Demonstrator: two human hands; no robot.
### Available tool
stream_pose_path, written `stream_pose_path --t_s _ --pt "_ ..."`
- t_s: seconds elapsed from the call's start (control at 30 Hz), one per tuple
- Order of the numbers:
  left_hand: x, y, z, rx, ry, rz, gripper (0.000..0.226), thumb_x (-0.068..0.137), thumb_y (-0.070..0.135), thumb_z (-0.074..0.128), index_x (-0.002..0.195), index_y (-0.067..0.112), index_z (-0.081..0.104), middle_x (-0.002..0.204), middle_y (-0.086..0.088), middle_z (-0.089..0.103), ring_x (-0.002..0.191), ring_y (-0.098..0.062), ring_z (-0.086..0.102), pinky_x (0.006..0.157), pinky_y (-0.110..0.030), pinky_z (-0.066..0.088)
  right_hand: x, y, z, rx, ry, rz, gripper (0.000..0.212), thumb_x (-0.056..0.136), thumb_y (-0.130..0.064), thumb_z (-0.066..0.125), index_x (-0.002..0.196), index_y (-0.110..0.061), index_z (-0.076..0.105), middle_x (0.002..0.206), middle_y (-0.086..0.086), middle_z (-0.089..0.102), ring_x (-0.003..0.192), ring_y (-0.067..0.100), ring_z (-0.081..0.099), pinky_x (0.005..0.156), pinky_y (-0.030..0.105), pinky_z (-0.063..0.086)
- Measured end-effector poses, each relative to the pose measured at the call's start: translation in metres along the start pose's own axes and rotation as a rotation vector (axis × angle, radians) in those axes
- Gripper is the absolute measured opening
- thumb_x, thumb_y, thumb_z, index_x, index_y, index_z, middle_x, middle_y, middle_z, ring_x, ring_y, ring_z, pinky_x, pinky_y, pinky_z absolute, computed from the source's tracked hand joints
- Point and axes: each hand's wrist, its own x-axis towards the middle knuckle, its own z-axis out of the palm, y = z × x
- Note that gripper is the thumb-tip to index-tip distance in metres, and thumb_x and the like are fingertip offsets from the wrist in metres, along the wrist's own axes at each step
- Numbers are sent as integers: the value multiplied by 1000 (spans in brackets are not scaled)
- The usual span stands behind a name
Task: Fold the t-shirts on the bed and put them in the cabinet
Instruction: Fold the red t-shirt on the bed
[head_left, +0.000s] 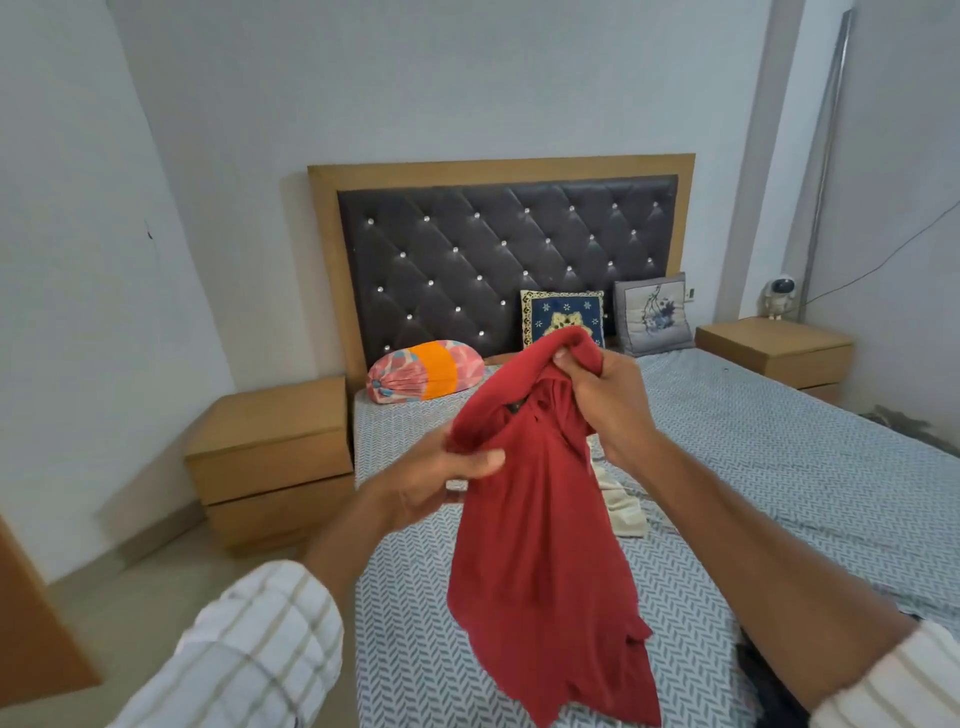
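A red t-shirt (540, 545) hangs in the air over the bed (769, 467), held up by both hands. My left hand (441, 478) grips a bunch of its fabric at the left side, thumb on top. My right hand (602, 395) pinches the upper edge near the collar, higher and further right. The lower part of the shirt drapes down toward the patterned sheet. A cream garment (623, 504) lies crumpled on the bed, partly hidden behind the red shirt. A dark garment (763, 680) shows at the near right, under my right forearm.
A bolster pillow (426, 376) and two cushions (563, 317) (654, 312) lean at the tufted headboard (493, 249). Wooden nightstands stand on the left (270, 462) and right (774, 345) of the bed. A wooden panel (31, 623) edges in at the near left.
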Motion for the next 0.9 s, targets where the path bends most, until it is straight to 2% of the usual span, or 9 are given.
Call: stream_pose_path --t_s 0.1,0.17,0.27,0.4,0.47,0.53,0.63,0.77,0.9 --pt "5 -22 14 56 37 27 32 84 9 76 115 12 67 109 -1 74 100 -18 70 83 -36 57 11 -5 -4 -20 85 16 18 85 -44 72 72 -32 74 81 -1 76 83 20 72 82 51 58" --pt "12 -29 15 79 182 63 11 95 14 64 101 6 69 93 -6 69 85 -21 63 76 -37 53 17 -10 -13 -84 132 -26 20 86 -48 69 76 -31 72 83 -2 75 84 18 71 83 48 57" --pt "26 -20 -1 155 445 176 32 102 17 50 72 22 59 69 2 48 67 -14 42 62 -30 34 28 -20 -40 -351 98 -231 26 92 -49 63 89 -25 72 83 -5 71 85 17 67 78 38 54" --pt "44 25 -19 354 685 341 25 99 27 39 77 27 49 80 4 52 77 -12 45 71 -33 35 38 -39 -73 -813 -84 -461 39 90 -62 55 84 -24 64 77 -6 67 82 22 65 72 35 47" --pt "47 52 -28 491 789 312 31 97 29 41 68 18 46 66 3 49 71 -17 45 62 -35 31 42 -55 -90 -974 -213 -412 46 74 -75 64 84 -30 66 80 -9 68 82 17 64 75 35 49" --pt "41 75 -40 628 754 341 35 96 39 53 71 15 49 65 4 51 69 -19 48 60 -34 34 46 -73 -110 -1073 -350 -310 41 65 -68 78 83 -33 66 85 -9 67 85 13 61 76 30 46" --pt "26 102 -48 872 465 383 37 76 53 78 81 21 59 76 9 63 73 -10 59 68 -29 46 57 -88 -129 -1182 -406 -290 29 78 -45 80 85 -19 71 80 -1 67 85 20 64 68 27 42" --pt "30 110 -52 1117 368 319 16 76 31 81 76 26 66 73 6 67 72 -16 61 71 -33 49 63 -80 -133 -1080 -318 -320 18 85 -38 75 82 -21 73 77 3 67 84 23 63 69 30 38" --pt "22 107 -59 1122 427 319 24 76 12 78 73 27 59 74 6 65 71 -14 59 64 -29 42 60 -70 -140 -1035 -228 -373 23 83 -34 78 102 -22 77 91 -1 72 94 21 61 80 30 41"
